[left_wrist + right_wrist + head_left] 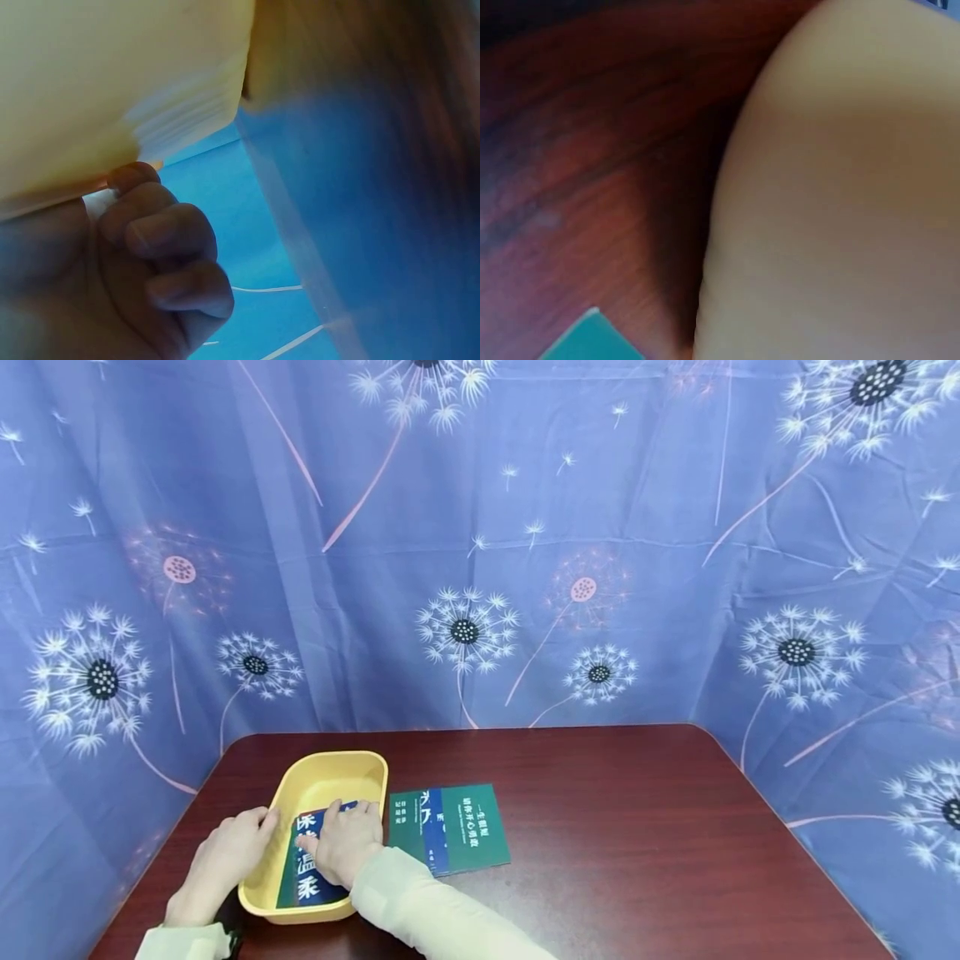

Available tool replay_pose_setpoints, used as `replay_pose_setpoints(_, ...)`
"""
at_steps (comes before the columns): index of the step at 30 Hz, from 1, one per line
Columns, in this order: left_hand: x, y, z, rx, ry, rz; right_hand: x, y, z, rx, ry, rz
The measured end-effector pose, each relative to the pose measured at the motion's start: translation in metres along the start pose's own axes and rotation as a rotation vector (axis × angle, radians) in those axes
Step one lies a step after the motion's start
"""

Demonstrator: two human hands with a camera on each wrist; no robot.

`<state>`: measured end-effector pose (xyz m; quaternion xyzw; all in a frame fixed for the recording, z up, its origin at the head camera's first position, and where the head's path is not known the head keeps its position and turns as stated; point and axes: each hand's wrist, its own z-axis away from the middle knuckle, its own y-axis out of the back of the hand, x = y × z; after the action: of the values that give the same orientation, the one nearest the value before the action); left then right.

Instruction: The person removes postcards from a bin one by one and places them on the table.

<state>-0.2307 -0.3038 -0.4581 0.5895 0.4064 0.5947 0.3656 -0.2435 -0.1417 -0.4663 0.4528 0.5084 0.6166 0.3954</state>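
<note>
A yellow plastic tub stands at the left of the table. My left hand grips its left rim; in the left wrist view the fingers curl by the rim, outside the wall. Inside the tub lies a green and blue booklet with large white characters. My right hand reaches over the tub's right rim and rests on that booklet, thumb spread to the left, covering its upper right part. The right wrist view is mostly filled by the tub's outer wall.
Right beside the tub, another green booklet with a blue band lies flat on the dark red table; its corner shows in the right wrist view. A blue dandelion-print curtain hangs behind the table.
</note>
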Motion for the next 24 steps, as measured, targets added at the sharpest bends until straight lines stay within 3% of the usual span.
replay_pose_setpoints(12,-0.0005,-0.0002,-0.001,-0.03,0.016,-0.001,-0.0042,-0.0051,0.002,0.004,0.009,0.138)
replay_pose_setpoints(16,0.0001,0.0005,-0.0007,-0.034,0.018,-0.001,-0.0058,-0.0072,0.0003,0.005,0.007,0.12)
replay_pose_setpoints(24,0.0014,0.0008,-0.0016,-0.047,0.023,0.003,-0.0055,-0.006,0.0009,0.094,-0.015,0.098)
